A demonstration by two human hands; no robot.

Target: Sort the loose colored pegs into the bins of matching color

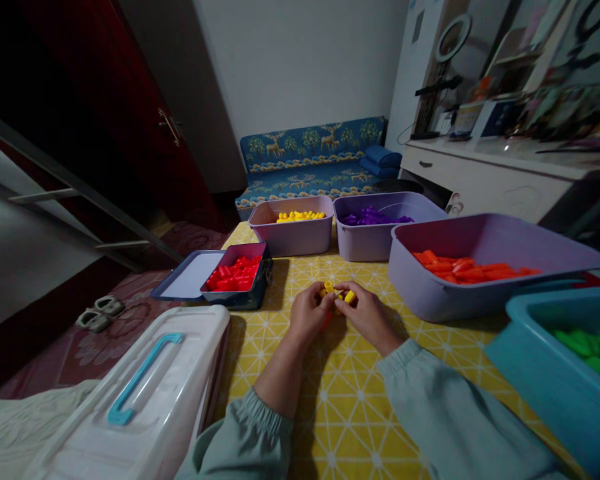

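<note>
My left hand and my right hand meet over the middle of the yellow patterned tablecloth. Both are closed around small yellow plastic pieces, which stick out between the fingertips. Something reddish shows just below the hands, too hidden to name. Straight ahead sits a lilac bin of yellow pieces. A small dark box with red pieces stands to the left of my hands.
A lilac bin of purple pieces, a large lilac bin of orange pieces and a teal bin of green pieces line the right side. A white lidded case with a blue handle fills the near left. A sofa stands beyond.
</note>
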